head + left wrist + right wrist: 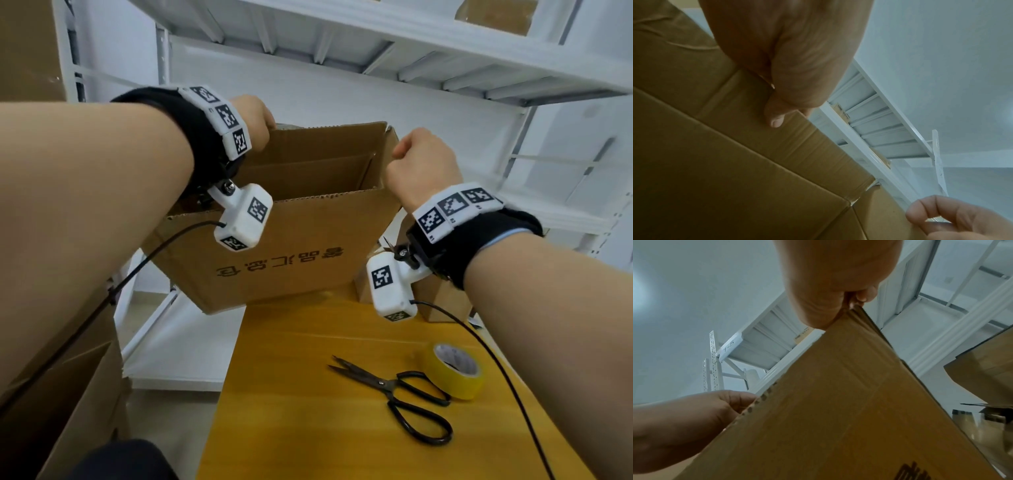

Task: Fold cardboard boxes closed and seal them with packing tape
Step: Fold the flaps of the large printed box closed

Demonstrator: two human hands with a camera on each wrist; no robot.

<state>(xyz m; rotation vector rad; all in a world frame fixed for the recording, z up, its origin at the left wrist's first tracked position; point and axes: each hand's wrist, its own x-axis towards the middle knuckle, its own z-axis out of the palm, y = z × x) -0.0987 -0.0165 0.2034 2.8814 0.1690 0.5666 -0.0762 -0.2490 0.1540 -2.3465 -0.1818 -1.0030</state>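
An open brown cardboard box (281, 253) with upside-down black print hangs in the air above the far end of the wooden table (294, 394), tilted toward me. My left hand (255, 120) grips its far left flap edge, thumb on the cardboard (774, 120). My right hand (419, 161) pinches the right top corner of the box (838, 386). A roll of yellow packing tape (455, 371) lies on the table beside black scissors (407, 401), below my right wrist.
White metal shelving (411, 58) stands behind and overhead. More brown boxes sit at the left floor side (68, 394) and behind my right wrist on the table (442, 301). Black cables trail from both wrist cameras.
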